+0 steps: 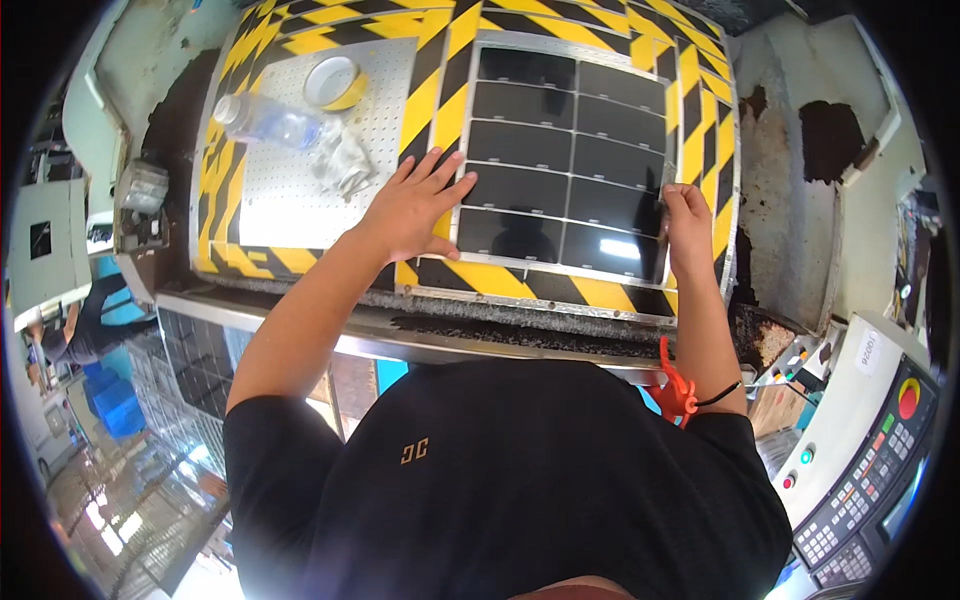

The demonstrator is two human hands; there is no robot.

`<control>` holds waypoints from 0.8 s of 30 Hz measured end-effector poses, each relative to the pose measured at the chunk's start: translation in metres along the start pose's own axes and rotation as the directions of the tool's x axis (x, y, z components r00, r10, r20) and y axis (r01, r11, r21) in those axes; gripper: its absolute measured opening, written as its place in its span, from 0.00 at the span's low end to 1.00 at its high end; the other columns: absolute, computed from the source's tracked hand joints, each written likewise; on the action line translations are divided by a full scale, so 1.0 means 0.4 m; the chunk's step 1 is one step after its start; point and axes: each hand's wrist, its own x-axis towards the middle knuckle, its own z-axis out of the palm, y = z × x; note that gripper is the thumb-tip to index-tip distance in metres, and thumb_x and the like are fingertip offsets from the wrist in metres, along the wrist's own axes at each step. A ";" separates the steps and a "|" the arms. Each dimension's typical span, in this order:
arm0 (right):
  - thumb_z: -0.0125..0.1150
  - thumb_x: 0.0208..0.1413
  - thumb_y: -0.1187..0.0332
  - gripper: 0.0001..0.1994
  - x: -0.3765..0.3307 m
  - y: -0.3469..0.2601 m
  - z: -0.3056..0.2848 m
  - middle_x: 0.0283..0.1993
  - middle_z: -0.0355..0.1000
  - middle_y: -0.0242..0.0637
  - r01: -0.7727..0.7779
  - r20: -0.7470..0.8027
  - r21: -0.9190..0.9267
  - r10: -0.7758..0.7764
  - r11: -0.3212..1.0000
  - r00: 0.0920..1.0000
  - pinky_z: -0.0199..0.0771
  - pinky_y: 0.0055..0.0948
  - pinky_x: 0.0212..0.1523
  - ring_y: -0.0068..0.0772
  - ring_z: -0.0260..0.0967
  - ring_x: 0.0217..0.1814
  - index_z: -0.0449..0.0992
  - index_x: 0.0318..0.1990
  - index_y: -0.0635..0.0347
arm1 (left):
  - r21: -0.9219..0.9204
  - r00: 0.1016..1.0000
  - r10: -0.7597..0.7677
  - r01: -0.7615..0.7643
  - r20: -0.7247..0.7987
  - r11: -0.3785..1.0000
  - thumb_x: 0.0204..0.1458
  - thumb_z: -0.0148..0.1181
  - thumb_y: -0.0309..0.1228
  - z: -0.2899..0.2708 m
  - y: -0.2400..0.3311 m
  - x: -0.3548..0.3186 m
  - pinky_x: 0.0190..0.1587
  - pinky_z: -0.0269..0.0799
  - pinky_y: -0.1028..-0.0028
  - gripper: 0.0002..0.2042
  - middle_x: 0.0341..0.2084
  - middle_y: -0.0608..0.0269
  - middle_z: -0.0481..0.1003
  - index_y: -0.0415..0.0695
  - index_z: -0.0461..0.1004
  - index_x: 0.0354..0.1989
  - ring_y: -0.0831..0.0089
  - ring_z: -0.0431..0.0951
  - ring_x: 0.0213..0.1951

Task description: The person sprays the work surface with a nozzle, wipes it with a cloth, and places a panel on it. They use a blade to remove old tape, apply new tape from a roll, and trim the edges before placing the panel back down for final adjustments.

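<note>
A glossy black panel (518, 145), divided by pale lines into two columns of rectangles, lies flat on a bed edged with yellow-and-black striped tape (500, 281). Along its left edge my left hand (408, 212) rests with fingers spread, the tips touching the border of the panel. At the right edge my right hand (688, 228) has thumb and fingers pinched together on the panel's rim. Left of the panel, a crumpled white cloth (343, 162), a clear plastic bottle (268, 120) on its side and a yellow-and-white tape roll (350, 97) lie on a perforated metal plate (290, 210).
A machine control console (870, 480) with a red knob (908, 398) stands at the lower right. Metal housing walls (790, 170) flank the bed. At the left are stacked dark panels (198, 360), blue bins (117, 400) and another person (88, 322).
</note>
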 end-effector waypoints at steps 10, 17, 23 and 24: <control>0.59 0.64 0.65 0.09 -0.145 -0.119 -0.024 0.58 0.74 0.52 0.548 0.395 -0.617 -0.381 0.564 0.836 0.75 0.41 0.52 0.58 0.74 0.53 0.73 0.42 0.62 | 0.019 0.999 -0.036 0.036 0.013 0.999 0.34 0.78 0.52 -0.010 0.020 -0.001 0.75 0.46 0.52 0.54 0.75 0.56 0.50 0.53 0.57 0.73 0.52 0.46 0.76; 0.60 0.61 0.66 0.08 -0.136 -0.086 -0.027 0.59 0.73 0.50 0.567 0.478 -0.667 -0.305 0.483 0.823 0.74 0.44 0.50 0.59 0.73 0.49 0.73 0.40 0.62 | 0.108 1.000 -0.013 0.011 0.022 0.994 0.34 0.78 0.53 -0.032 0.037 0.021 0.73 0.51 0.52 0.52 0.72 0.53 0.55 0.52 0.61 0.71 0.52 0.53 0.73; 0.61 0.61 0.65 0.10 -0.099 -0.120 -0.067 0.47 0.78 0.48 0.536 0.470 -0.618 -0.277 0.575 0.838 0.76 0.39 0.45 0.51 0.77 0.44 0.74 0.43 0.62 | 0.133 0.998 0.012 -0.005 -0.057 0.991 0.41 0.74 0.51 -0.056 0.059 0.048 0.71 0.54 0.52 0.40 0.67 0.47 0.63 0.45 0.70 0.64 0.49 0.58 0.71; 0.61 0.61 0.65 0.10 -0.076 -0.125 -0.079 0.42 0.78 0.46 0.486 0.411 -0.610 -0.274 0.626 0.870 0.76 0.37 0.43 0.47 0.77 0.41 0.75 0.43 0.62 | 0.132 0.998 -0.006 0.014 -0.064 0.991 0.43 0.73 0.50 -0.061 0.067 0.057 0.70 0.56 0.52 0.37 0.65 0.46 0.65 0.44 0.72 0.61 0.49 0.60 0.70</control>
